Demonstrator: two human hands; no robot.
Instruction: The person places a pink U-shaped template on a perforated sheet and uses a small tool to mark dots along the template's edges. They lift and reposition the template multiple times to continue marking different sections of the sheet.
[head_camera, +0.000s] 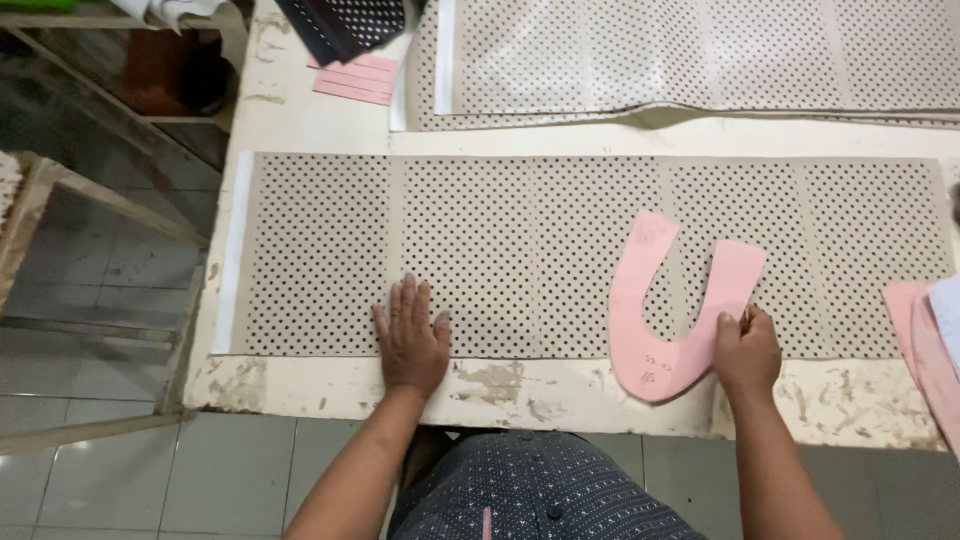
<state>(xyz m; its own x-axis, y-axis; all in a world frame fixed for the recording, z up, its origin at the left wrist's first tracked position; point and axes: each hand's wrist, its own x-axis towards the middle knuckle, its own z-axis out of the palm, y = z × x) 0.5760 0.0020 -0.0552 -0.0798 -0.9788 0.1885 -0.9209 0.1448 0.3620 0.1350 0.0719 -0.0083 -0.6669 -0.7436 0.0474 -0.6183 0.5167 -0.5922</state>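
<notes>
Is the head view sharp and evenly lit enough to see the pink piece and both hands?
Head view: even, soft light with no glare; the U-shaped pink pattern, left hand and right hand are reasonably sharp, only faint shadows beneath them; the dotted sheet reads clearly; edges bow slightly from the wide lens.

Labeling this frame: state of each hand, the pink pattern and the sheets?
left hand: open, flat on dotted sheet
right hand: closed, pinching pink U-shaped pattern
pink U-shaped pattern: flat, open end away from person
dotted sheet: spread flat on table
second dotted sheet: spread flat behind
</notes>
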